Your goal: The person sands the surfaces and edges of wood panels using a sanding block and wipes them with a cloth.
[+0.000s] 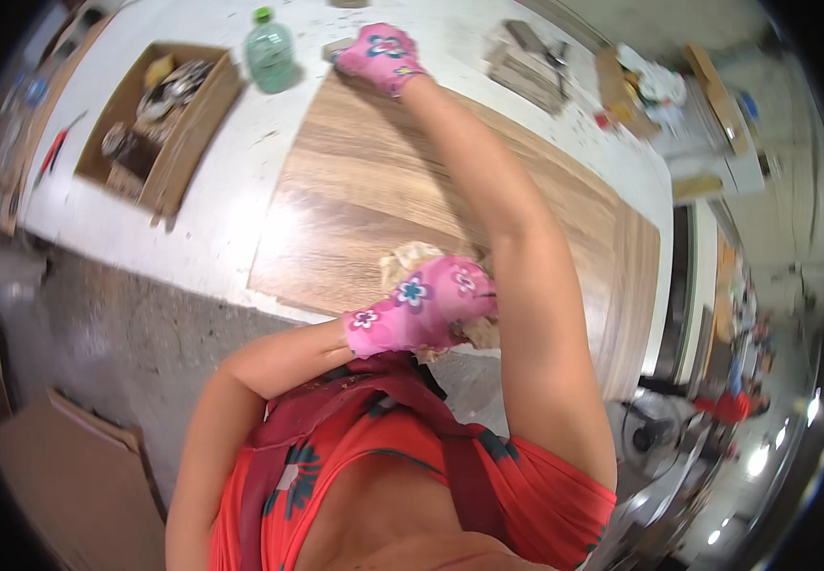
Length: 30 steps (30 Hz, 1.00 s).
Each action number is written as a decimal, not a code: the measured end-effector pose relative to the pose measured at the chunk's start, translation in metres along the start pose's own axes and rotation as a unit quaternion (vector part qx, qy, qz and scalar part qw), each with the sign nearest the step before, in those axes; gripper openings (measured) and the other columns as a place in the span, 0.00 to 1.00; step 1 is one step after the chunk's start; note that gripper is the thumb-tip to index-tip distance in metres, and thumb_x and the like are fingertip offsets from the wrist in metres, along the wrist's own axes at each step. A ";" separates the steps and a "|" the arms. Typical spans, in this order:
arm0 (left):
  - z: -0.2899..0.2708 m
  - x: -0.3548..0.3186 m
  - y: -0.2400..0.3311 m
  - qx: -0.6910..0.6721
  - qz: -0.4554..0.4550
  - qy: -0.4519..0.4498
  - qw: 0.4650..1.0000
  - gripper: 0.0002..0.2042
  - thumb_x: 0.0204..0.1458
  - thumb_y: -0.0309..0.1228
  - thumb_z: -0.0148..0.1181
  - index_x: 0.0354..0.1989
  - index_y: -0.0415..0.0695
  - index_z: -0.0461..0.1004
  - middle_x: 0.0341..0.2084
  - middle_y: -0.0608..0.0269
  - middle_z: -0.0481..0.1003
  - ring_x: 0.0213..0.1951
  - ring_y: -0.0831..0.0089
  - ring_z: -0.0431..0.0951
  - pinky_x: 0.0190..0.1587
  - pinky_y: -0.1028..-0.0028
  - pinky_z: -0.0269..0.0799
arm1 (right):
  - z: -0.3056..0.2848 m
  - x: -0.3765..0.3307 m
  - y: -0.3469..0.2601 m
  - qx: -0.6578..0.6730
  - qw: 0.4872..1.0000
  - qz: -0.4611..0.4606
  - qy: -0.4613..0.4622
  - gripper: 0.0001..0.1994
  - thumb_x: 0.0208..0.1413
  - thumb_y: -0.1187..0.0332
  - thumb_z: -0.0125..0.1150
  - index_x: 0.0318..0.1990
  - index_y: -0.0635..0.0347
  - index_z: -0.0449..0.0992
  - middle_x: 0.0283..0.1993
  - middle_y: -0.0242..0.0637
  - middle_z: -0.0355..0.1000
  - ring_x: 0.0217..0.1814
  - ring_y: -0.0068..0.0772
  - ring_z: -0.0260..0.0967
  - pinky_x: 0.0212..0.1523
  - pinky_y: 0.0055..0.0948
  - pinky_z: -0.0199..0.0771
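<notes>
A wood-grain board [364, 181] lies flat on the white table [79, 214]. My left hand [431, 300], in a pink flowered glove, is closed on a crumpled beige cloth [410, 259] at the board's near edge. Stretched far forward, my right hand [381, 59] wears a matching glove. Its fingers close over a small greyish block [337, 48] at the far left corner of the board; most of this block is hidden under the glove. My right forearm passes above the board and covers part of it.
Left of the board stand a cardboard box [205, 128] of small items and a green-capped bottle [270, 52]. Red-handled pliers [52, 152] lie farther left. A greyish pad [526, 78] lies at the back right, near an open carton [626, 93]. A fan [650, 433] stands at right.
</notes>
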<state>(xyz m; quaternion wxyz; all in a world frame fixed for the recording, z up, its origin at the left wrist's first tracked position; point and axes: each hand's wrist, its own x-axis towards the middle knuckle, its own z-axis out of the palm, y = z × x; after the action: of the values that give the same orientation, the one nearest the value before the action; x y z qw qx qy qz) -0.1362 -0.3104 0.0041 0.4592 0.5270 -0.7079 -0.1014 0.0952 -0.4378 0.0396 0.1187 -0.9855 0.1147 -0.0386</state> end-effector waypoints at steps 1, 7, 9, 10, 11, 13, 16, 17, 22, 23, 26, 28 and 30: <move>0.001 -0.001 -0.001 0.007 -0.002 0.000 1.000 0.25 0.29 0.33 0.68 0.43 0.50 0.73 0.41 0.65 0.73 0.43 0.62 0.73 0.45 0.62 0.69 | -0.003 -0.005 0.002 0.004 1.000 0.004 -0.003 0.22 0.40 0.50 0.55 0.32 0.60 0.81 0.37 0.48 0.76 0.39 0.46 0.74 0.41 0.39 0.73; -0.001 0.000 0.009 0.033 -0.030 -0.022 0.999 0.34 0.24 0.28 0.67 0.51 0.49 0.71 0.49 0.63 0.71 0.48 0.60 0.71 0.51 0.61 0.66 | -0.028 -0.064 0.086 0.004 0.998 0.062 0.020 0.22 0.41 0.50 0.55 0.31 0.62 0.80 0.35 0.50 0.76 0.38 0.48 0.74 0.41 0.38 0.73; -0.002 0.003 0.009 0.028 -0.026 -0.038 0.999 0.35 0.23 0.28 0.66 0.52 0.49 0.71 0.49 0.62 0.71 0.48 0.58 0.71 0.51 0.61 0.66 | -0.041 -0.091 0.119 -0.010 0.997 0.076 0.029 0.22 0.41 0.50 0.56 0.31 0.62 0.80 0.34 0.51 0.76 0.38 0.49 0.74 0.41 0.38 0.73; -0.004 0.005 0.011 0.031 -0.027 -0.045 0.998 0.35 0.23 0.28 0.66 0.52 0.49 0.71 0.48 0.61 0.72 0.48 0.58 0.71 0.51 0.61 0.66 | -0.047 -0.103 0.135 -0.017 0.995 0.098 0.029 0.23 0.41 0.50 0.56 0.31 0.63 0.80 0.35 0.51 0.76 0.38 0.49 0.74 0.42 0.38 0.73; -0.005 0.008 0.012 0.031 -0.027 -0.055 0.998 0.35 0.22 0.28 0.65 0.51 0.49 0.71 0.48 0.61 0.72 0.48 0.58 0.71 0.51 0.61 0.66 | -0.052 -0.117 0.154 -0.022 0.992 0.123 0.029 0.23 0.41 0.50 0.56 0.31 0.63 0.80 0.35 0.52 0.75 0.38 0.50 0.74 0.42 0.39 0.73; -0.008 0.007 0.013 0.042 -0.053 -0.068 0.995 0.35 0.23 0.31 0.65 0.52 0.49 0.71 0.48 0.61 0.72 0.49 0.59 0.71 0.52 0.60 0.65 | -0.062 -0.145 0.187 -0.027 0.987 0.151 0.045 0.24 0.41 0.49 0.55 0.33 0.64 0.79 0.36 0.53 0.75 0.39 0.51 0.73 0.43 0.39 0.73; -0.007 0.008 0.013 0.035 -0.072 -0.080 0.994 0.36 0.23 0.35 0.64 0.53 0.50 0.71 0.50 0.61 0.72 0.50 0.59 0.71 0.55 0.58 0.63 | -0.086 -0.194 0.261 -0.042 0.966 0.251 0.042 0.26 0.42 0.48 0.56 0.38 0.63 0.78 0.40 0.54 0.74 0.44 0.52 0.73 0.48 0.39 0.71; -0.006 0.009 0.013 0.037 -0.069 -0.076 0.994 0.36 0.23 0.33 0.65 0.53 0.50 0.71 0.49 0.61 0.72 0.49 0.59 0.71 0.54 0.59 0.64 | -0.089 -0.210 0.287 -0.058 0.963 0.257 0.061 0.26 0.42 0.48 0.56 0.39 0.63 0.78 0.41 0.54 0.74 0.45 0.52 0.72 0.48 0.39 0.71; -0.003 0.013 0.018 0.042 -0.086 -0.080 0.992 0.35 0.23 0.29 0.68 0.51 0.51 0.72 0.50 0.63 0.72 0.49 0.58 0.71 0.56 0.59 0.63 | -0.107 -0.259 0.387 -0.081 0.911 0.394 0.091 0.26 0.42 0.47 0.56 0.40 0.62 0.78 0.45 0.54 0.73 0.47 0.51 0.72 0.50 0.39 0.69; -0.004 0.013 0.017 0.044 -0.087 -0.082 0.992 0.35 0.23 0.29 0.68 0.51 0.51 0.72 0.50 0.64 0.72 0.49 0.59 0.71 0.56 0.59 0.63 | -0.110 -0.266 0.401 -0.074 0.902 0.414 0.097 0.26 0.42 0.47 0.56 0.40 0.62 0.78 0.45 0.53 0.73 0.47 0.51 0.71 0.50 0.39 0.69; -0.005 0.016 0.018 0.028 -0.096 -0.086 0.991 0.34 0.23 0.28 0.66 0.50 0.50 0.72 0.49 0.63 0.72 0.50 0.60 0.71 0.57 0.59 0.62 | -0.116 -0.286 0.419 -0.050 0.906 0.410 0.095 0.25 0.43 0.48 0.56 0.38 0.62 0.79 0.43 0.52 0.74 0.46 0.51 0.72 0.48 0.39 0.69; -0.003 0.017 0.017 0.035 -0.101 -0.088 0.990 0.34 0.23 0.28 0.66 0.51 0.49 0.72 0.50 0.63 0.72 0.50 0.60 0.71 0.57 0.59 0.62 | -0.108 -0.280 0.422 0.013 0.932 0.328 0.152 0.24 0.43 0.50 0.56 0.37 0.62 0.78 0.41 0.51 0.74 0.45 0.51 0.72 0.47 0.40 0.69; 0.000 0.015 0.015 0.049 -0.102 -0.088 0.990 0.34 0.23 0.27 0.65 0.51 0.49 0.72 0.50 0.62 0.72 0.50 0.61 0.71 0.57 0.60 0.62 | -0.097 -0.273 0.415 0.050 0.953 0.257 0.154 0.22 0.43 0.53 0.56 0.37 0.63 0.77 0.39 0.51 0.74 0.44 0.51 0.71 0.46 0.40 0.69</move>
<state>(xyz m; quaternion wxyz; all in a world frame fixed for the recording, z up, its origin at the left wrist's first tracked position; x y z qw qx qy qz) -0.1465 -0.3165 0.0218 0.3559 0.6073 -0.6923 -0.1590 -0.2701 -0.7883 0.0195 0.1550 -0.8975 0.3789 -0.1643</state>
